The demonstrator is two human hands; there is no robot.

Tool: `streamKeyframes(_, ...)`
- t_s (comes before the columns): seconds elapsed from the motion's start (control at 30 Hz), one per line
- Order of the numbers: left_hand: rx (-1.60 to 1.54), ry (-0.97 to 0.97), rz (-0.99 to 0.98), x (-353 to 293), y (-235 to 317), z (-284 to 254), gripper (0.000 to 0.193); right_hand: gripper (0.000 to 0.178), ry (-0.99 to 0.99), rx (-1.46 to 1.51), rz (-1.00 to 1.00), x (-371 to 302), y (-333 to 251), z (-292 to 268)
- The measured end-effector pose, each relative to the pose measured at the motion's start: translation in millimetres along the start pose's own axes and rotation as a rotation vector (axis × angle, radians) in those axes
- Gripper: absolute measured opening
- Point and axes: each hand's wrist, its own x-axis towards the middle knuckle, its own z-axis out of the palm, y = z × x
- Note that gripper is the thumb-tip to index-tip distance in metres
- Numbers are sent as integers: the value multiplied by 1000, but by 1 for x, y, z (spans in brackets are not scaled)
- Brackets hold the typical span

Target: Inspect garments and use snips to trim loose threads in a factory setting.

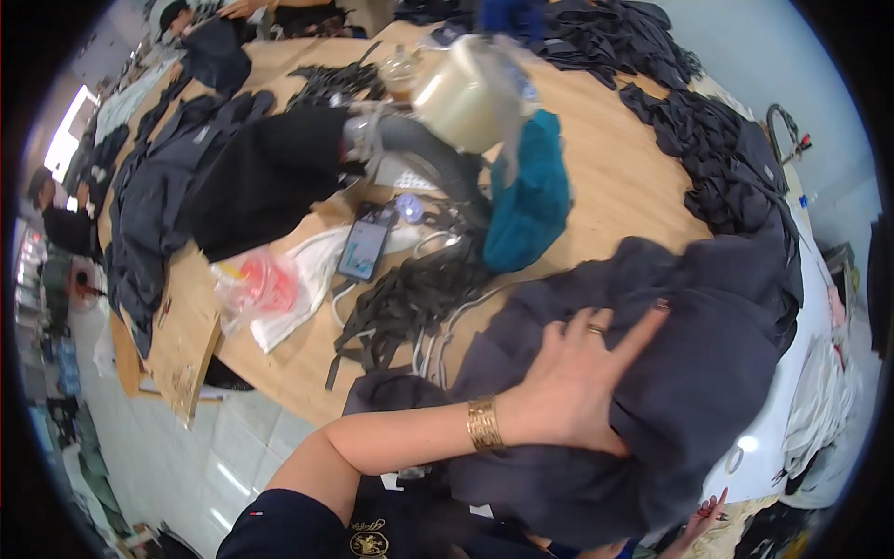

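Plainly, the left hand (565, 384) spreads its fingers wide across the bunched dark cloth (694, 373), which lies heaped at the desk's (624, 177) near right edge. Just beyond that heap, black strips (410, 303) lie near a phone (365, 248). The right hand (710, 518) shows partly, low beside the cloth; its grip I cannot tell.

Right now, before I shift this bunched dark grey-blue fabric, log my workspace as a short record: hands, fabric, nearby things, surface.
Left hand: spread on the bunched dark grey-blue fabric, gold-coloured patterned bracelet at wrist
Right hand: partly visible at lower right; grip unclear
Fabric: loose, folded heap
Beyond fabric: teal cloth bundle
Left of fabric: heap of black fabric strips, rectangular smartphone with lit screen
Surface: light wooden table
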Motion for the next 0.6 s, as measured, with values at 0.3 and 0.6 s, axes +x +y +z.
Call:
streamKeyframes(0.3,-251,311,306,-127,79,-122,87,45,-233,-128,-84,-118,-52,191)
streamKeyframes(0.6,123,774,228,-395,89,-238,102,45,-623,-247,-249,-449,-60,510)
